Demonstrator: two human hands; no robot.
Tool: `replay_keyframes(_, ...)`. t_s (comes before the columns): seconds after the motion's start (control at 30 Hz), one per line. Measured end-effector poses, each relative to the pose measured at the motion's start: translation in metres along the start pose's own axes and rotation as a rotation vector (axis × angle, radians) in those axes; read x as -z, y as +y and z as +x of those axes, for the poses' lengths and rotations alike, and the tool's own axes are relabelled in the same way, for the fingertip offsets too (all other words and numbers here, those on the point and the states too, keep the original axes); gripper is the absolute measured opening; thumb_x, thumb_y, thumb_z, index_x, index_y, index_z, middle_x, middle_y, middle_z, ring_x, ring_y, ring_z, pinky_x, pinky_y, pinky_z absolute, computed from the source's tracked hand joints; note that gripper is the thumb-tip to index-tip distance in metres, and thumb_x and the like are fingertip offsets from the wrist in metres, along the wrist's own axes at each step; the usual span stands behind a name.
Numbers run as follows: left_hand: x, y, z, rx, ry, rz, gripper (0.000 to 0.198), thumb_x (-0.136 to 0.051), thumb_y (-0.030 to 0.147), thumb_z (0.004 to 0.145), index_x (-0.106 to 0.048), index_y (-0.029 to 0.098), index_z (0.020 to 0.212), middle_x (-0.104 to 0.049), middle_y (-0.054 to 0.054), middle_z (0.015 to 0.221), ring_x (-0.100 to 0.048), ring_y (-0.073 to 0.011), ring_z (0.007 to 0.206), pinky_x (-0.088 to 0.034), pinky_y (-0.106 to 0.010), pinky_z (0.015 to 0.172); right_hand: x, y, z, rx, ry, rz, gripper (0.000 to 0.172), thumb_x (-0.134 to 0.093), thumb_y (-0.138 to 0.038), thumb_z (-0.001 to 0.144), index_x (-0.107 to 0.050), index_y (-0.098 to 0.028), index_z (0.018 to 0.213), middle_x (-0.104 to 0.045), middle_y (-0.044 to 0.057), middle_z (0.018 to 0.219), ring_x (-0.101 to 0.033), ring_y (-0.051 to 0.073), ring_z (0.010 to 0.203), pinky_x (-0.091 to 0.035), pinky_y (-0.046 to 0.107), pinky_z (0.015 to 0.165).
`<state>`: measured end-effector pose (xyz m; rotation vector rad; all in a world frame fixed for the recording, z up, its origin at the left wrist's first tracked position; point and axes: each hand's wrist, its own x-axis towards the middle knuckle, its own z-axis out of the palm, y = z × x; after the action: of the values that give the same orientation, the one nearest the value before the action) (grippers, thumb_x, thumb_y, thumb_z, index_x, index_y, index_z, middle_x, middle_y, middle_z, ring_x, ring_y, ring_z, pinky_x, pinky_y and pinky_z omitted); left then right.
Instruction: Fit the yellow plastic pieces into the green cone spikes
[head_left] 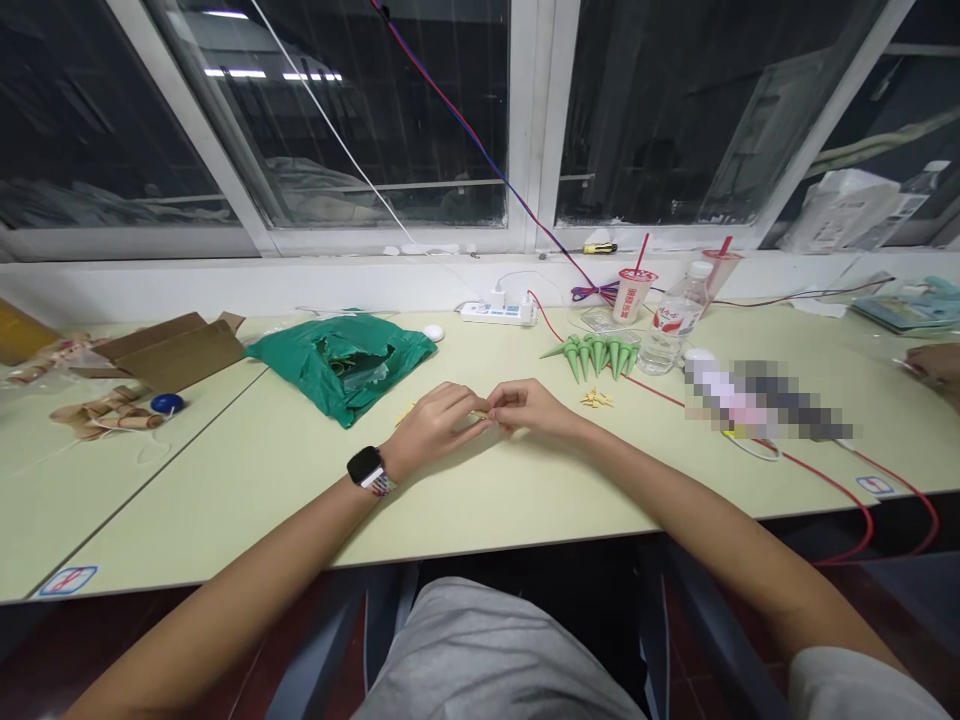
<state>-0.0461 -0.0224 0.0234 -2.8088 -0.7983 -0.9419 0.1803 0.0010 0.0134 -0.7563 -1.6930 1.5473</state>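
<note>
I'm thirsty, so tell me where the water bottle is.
In the head view the water bottle stands on the table right of centre, just right of the green cones and beside the cup with the red straw.

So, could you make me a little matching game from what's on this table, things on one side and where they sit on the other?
Things:
1 green bag
2 green cones
3 cardboard box
4 small yellow piece

Places:
A pinched between left hand and right hand
B far left of the table
C in a row beside the water bottle
D just beyond the left hand, to its left

Pairs: 1-D, 2-C, 3-B, 4-A.
</note>
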Motion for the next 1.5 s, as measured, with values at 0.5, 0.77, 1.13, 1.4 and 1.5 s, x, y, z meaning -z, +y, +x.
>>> replay_keyframes(0.5, 0.007, -0.001, -0.001, -0.023, 0.039, 0.023, 0.012, -0.064, 0.031, 0.102, -0.069, 0.022, 0.110, -0.073, -0.008, 0.097, -0.069, -0.0220, 0.090, -0.053, -0.037, 0.083, 0.004, 0.001, -0.001, -0.067, -0.013, 0.053, 0.022, -0.079, -0.036, 0.078, -0.073, -0.015, 0.083, -0.072, 0.003, 0.078, -0.065, 0.012, 0.062, -0.055, 0.026, 0.061)
replay_keyframes(0.77, 0.005, -0.005, -0.003, -0.049, 0.068, 0.042, 0.013, -0.066, 0.031, 0.101, -0.070, 0.023, 0.111, -0.077, -0.008, 0.098, -0.071, -0.0218, 0.089, -0.056, -0.038, 0.083, 0.007, 0.000, -0.001, 0.005, -0.051, -0.053, 0.043, -0.085, -0.055, 0.076, -0.077, -0.014, 0.080, -0.072, 0.004, 0.075, -0.064, 0.011, 0.059, -0.054, 0.025, 0.057)
replay_keyframes(1.13, 0.002, -0.005, -0.004, -0.060, 0.035, 0.026, 0.012, -0.065, 0.031, 0.101, -0.070, 0.023, 0.095, -0.073, -0.007, 0.087, -0.069, -0.0197, 0.080, -0.055, -0.035, 0.074, 0.007, 0.003, -0.004, 0.010, -0.078, -0.164, 0.034, -0.082, -0.047, 0.078, -0.078, -0.013, 0.082, -0.072, 0.004, 0.071, -0.065, 0.012, 0.058, -0.055, 0.025, 0.056)
replay_keyframes(1.4, 0.007, -0.006, -0.004, 0.024, 0.008, 0.005, 0.026, -0.058, 0.033, 0.104, -0.067, 0.022, 0.082, -0.067, -0.003, 0.073, -0.063, -0.0185, 0.070, -0.049, -0.035, 0.071, 0.004, 0.014, -0.004, 0.039, -0.069, -0.199, 0.023, -0.080, -0.035, 0.079, -0.076, -0.015, 0.088, -0.069, 0.000, 0.063, -0.066, 0.014, 0.056, -0.055, 0.026, 0.056)
replay_keyframes(1.5, 0.010, -0.004, -0.004, 0.073, 0.025, -0.027, 0.020, -0.057, 0.034, 0.104, -0.071, 0.021, 0.099, -0.070, -0.005, 0.081, -0.065, -0.0184, 0.074, -0.051, -0.034, 0.072, 0.006, 0.012, -0.004, 0.071, -0.061, -0.214, 0.021, -0.079, -0.034, 0.079, -0.075, -0.016, 0.088, -0.069, 0.000, 0.065, -0.066, 0.014, 0.058, -0.054, 0.026, 0.057)
